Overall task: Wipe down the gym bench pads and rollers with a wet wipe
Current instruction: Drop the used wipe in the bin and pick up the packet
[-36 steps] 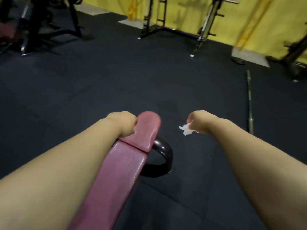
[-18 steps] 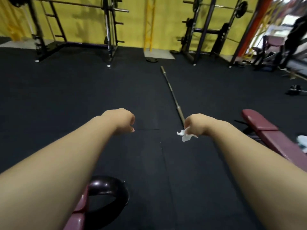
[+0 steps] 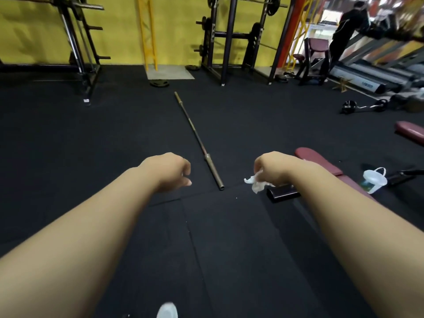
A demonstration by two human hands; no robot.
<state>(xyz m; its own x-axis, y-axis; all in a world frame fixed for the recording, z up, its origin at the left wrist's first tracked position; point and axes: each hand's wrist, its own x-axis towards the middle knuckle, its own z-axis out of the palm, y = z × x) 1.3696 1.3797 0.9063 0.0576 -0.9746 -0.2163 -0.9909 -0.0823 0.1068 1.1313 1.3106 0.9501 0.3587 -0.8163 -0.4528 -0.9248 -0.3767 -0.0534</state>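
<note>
My right hand [image 3: 274,167] grips a crumpled white wet wipe [image 3: 255,183] that hangs below its fingers. It hovers over the black floor, just left of a maroon bench pad [image 3: 315,159] whose black foot bar [image 3: 283,193] shows under my wrist. My left hand [image 3: 171,172] is held out level with it, fingers curled loosely and holding nothing. A second maroon pad [image 3: 410,131] lies farther right. No roller is visible.
A bare barbell [image 3: 198,141] lies on the black rubber floor between my hands. A white plastic tub [image 3: 375,180] stands by the near bench. Squat racks [image 3: 229,40] line the yellow wall; a curl bar [image 3: 364,106] and treadmills [image 3: 376,72] sit right, with a person [image 3: 348,26] beside them.
My view has swung right: the bench I held with my left hand left the frame and another bench came in at right. My left hand let go; the wipe stays in my right.
</note>
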